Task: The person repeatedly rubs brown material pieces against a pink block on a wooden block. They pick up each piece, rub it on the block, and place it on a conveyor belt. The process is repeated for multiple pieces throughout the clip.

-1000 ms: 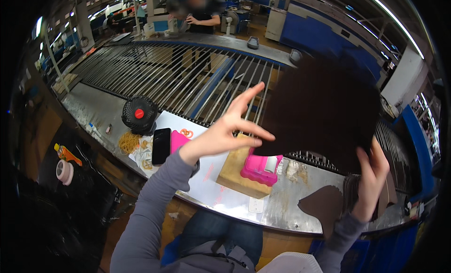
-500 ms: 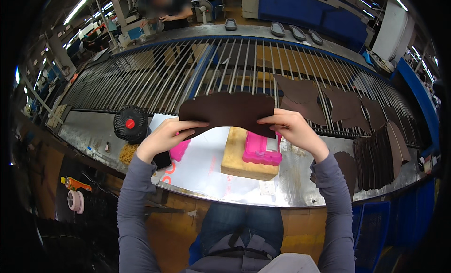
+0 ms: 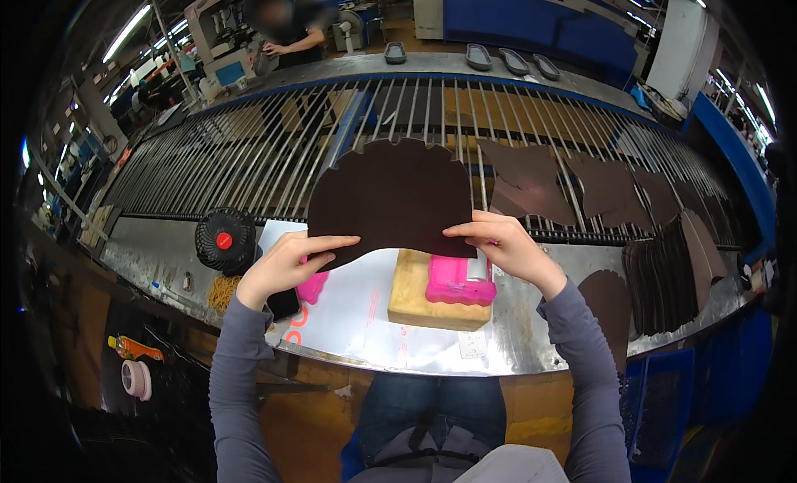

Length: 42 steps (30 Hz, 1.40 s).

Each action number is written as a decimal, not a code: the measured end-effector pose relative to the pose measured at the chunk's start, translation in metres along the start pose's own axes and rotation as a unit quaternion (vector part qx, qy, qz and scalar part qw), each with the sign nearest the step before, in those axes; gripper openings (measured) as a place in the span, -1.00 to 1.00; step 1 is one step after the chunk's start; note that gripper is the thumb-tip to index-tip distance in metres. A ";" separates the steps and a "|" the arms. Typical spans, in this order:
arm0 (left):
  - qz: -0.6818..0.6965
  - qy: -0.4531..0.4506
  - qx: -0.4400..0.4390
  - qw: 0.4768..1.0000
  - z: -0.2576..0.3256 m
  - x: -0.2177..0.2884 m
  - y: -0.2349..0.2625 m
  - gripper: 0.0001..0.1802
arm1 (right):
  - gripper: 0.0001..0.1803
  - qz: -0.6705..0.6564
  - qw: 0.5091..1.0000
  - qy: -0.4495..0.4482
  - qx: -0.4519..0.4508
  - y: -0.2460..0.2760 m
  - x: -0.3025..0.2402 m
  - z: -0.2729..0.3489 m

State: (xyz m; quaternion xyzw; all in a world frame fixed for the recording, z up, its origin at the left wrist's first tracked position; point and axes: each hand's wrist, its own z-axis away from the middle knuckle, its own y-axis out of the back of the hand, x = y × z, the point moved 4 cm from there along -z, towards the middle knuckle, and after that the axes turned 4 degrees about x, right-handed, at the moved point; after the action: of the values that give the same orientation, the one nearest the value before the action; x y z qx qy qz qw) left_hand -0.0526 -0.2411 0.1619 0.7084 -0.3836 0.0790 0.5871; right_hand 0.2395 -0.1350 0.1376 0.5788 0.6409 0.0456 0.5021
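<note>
Between my two hands I hold up a dark brown cut piece, leather-like (image 3: pixel 390 196), with a notched, scalloped far edge and a curved near edge. My left hand (image 3: pixel 286 263) pinches its lower left corner, fingers over the face. At the lower right corner my right hand (image 3: pixel 506 246) grips it the same way. Below the piece stands a yellowish block (image 3: pixel 415 304) with a bright pink tray-like pad (image 3: pixel 461 288) on top. The block rests on a white sheet (image 3: pixel 353 325). Another pink thing (image 3: pixel 311 288) and a dark phone-like slab (image 3: pixel 285 304) lie beside my left hand.
A row of metal rollers (image 3: pixel 207 151) crosses behind, with brown pieces (image 3: pixel 531 184) lying on it. At right stands a stack of brown pieces (image 3: pixel 660 284). A black fan (image 3: pixel 226 238) and yellow rubber bands (image 3: pixel 222 292) sit at left. A person (image 3: pixel 286 34) is beyond the rollers.
The brown piece has tilted up so more of its face shows, its notched edge now higher. Both hands keep their hold and have moved slightly lower. The view has shifted a little.
</note>
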 end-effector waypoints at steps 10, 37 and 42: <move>0.034 -0.030 -0.014 0.999 -0.016 -0.002 -0.019 -0.49 | -0.53 0.041 0.999 -0.002 0.036 0.015 0.001 0.021; 0.047 -0.260 -0.163 0.951 -0.144 0.081 -0.150 -0.31 | -0.71 0.184 0.940 -0.151 0.245 0.104 0.007 0.203; 0.114 -0.284 -0.171 0.937 -0.163 0.096 -0.174 -0.37 | -0.70 0.253 0.924 -0.207 0.199 0.147 -0.016 0.214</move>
State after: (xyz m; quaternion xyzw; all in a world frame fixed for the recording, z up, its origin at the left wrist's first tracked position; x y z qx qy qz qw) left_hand 0.1796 -0.1360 0.1302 0.5417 -0.6204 -0.1258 0.5530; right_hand 0.4881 -0.2116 0.1353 0.8063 0.3506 -0.0782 0.4700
